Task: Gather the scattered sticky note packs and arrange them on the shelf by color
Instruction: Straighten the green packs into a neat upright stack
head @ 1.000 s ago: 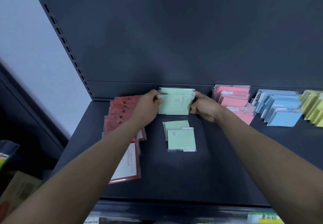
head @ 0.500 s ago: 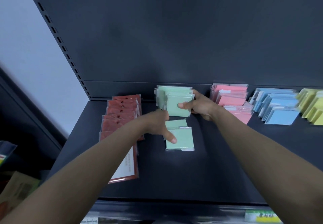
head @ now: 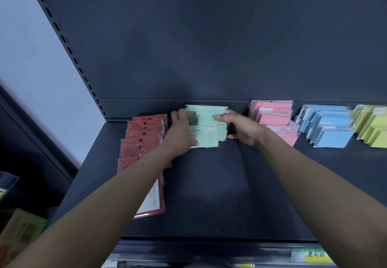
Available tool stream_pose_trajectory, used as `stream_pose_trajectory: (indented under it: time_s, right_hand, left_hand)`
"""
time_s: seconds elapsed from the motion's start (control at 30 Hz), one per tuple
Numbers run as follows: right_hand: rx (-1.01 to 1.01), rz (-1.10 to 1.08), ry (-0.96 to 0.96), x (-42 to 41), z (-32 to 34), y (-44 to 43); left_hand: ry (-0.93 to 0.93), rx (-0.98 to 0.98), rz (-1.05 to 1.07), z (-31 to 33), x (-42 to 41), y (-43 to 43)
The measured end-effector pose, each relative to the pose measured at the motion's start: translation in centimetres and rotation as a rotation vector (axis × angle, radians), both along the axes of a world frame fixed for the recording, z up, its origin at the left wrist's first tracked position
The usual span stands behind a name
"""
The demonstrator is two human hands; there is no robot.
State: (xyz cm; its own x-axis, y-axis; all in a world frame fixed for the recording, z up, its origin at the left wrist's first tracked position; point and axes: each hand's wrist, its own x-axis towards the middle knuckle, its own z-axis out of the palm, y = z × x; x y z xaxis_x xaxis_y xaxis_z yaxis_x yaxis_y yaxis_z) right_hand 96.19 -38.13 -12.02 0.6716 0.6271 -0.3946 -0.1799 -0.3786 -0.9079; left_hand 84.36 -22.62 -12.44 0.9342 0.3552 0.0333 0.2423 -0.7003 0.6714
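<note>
On the dark shelf [head: 209,194], at rear centre against the back panel [head: 209,58]: green sticky note packs [head: 207,125], overlapped in a leaning row, front pack lowest. Gripped on the left edge by the left hand [head: 181,133], thumb under the lower left corner of the front pack, fingers curled round the edge farther back. Gripped on the right edge by the right hand [head: 243,129], thumb laid across the front face, remaining fingers round the right side and partly hidden. Hands apart, one at each side of the green group, both clamped on it. Slight blur over packs and fingertips; exact count of green packs not readable.

Left of the green group, just beside the left hand: red packs [head: 144,135], in an overlapped column running toward the shelf front, partly covered by the left forearm, nearest pack showing a white panel. Right of the green group, near the right hand: pink packs [head: 272,117], leaning at the rear. Farther right, in order: blue packs [head: 326,125], then yellow packs [head: 372,125], cut off by the frame edge. Along the left side of the back panel: slotted upright [head: 69,48]. Below the shelf front edge, lower right: yellow-green label strip [head: 310,256], text unreadable.
</note>
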Motion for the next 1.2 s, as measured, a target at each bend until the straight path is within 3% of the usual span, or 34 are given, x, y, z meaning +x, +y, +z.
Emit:
stream_pose_trajectory:
  time_s: [0.37, 0.73, 0.93, 1.2]
  right_hand:
    - [0.039, 0.059, -0.033, -0.7, -0.8, 0.0]
    - [0.125, 0.010, -0.078, -0.2, 0.4, -0.8]
    - [-0.005, 0.050, -0.081, -1.1, -0.5, -0.7]
    - [0.106, -0.066, -0.013, -1.6, -0.8, 0.4]
  left_hand:
    - [0.074, -0.532, 0.019, -2.0, 2.1, 1.6]
    - [-0.094, -0.444, 0.015, -1.7, 2.3, 0.5]
    - [0.025, -0.460, -0.063, -3.0, 1.8, 0.1]
    - [0.151, -0.556, -0.055, -3.6, 3.3, -0.4]
